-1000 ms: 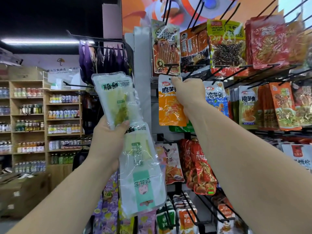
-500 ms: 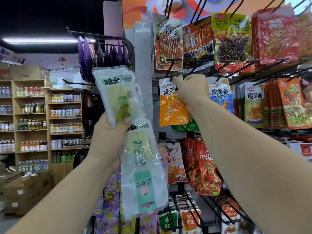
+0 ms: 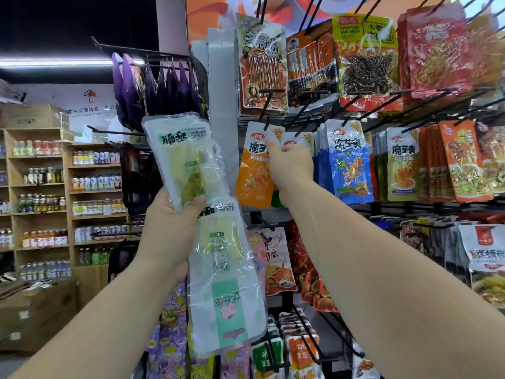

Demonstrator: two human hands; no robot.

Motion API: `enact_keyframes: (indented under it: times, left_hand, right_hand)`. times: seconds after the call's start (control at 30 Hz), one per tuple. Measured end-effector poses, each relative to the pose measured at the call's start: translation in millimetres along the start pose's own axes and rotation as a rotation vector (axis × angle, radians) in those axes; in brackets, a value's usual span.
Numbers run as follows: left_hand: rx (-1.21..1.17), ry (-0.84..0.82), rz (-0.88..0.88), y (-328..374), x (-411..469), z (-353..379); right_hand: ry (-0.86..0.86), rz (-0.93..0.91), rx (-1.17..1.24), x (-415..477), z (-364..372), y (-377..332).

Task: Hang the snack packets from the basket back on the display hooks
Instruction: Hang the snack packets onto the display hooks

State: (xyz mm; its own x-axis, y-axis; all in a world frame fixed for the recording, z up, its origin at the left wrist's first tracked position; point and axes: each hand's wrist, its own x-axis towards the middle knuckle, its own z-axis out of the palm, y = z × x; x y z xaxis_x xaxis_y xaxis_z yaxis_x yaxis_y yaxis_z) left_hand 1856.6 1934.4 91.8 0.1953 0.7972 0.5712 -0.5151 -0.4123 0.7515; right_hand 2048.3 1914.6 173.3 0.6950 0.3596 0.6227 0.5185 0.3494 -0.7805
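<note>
Shop shelves of pale wood [image 3: 41, 187] stand far off on the left, and rows of small bottles fill them. Brown cardboard boxes [image 3: 35, 310] sit low down in front of them. Close by is a tall display rack with many black wire hooks, and bright snack packets hang all over it.

The left hand [image 3: 169, 222] is held up with its fingers and thumb wrapped around two long clear plastic packets. The upper clear packet [image 3: 183, 157] sticks up above the hand and has pale yellow-green food inside. The lower clear packet [image 3: 226, 283] hangs down below the hand and covers part of the rack behind it.

The right hand [image 3: 291, 165] reaches to the rack, and its fingers and thumb pinch the white top of a flat orange snack packet [image 3: 254, 170]. That top is right at the tip of one black wire hook [image 3: 266, 116]. I cannot tell if the hook goes through it.

Blue snack packets [image 3: 349, 160] hang just beside the right hand. Dark purple packets [image 3: 153, 88] hang behind the upper clear packet.
</note>
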Motion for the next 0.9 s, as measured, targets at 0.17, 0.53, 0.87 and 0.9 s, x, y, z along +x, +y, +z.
enact_keyframes:
  times: [0.17,0.53,0.87,0.9]
  left_hand:
    - [0.012,0.009,-0.014,-2.6,2.0,-4.6]
    - [0.033,0.027,-0.035,-7.7,2.0,-17.7]
    - [0.019,0.005,-0.052,-11.1,-0.1,-10.5]
    - [0.018,0.004,-0.054,-11.1,-0.2,-9.9]
  right_hand:
    - [0.006,0.059,0.115,5.7,6.9,-4.8]
    - [0.017,-0.046,0.093,9.8,-1.5,-1.0]
    - [0.056,-0.087,-0.176,21.6,-2.9,-7.2]
    - [0.061,-0.079,-0.201,22.9,-0.9,-6.0]
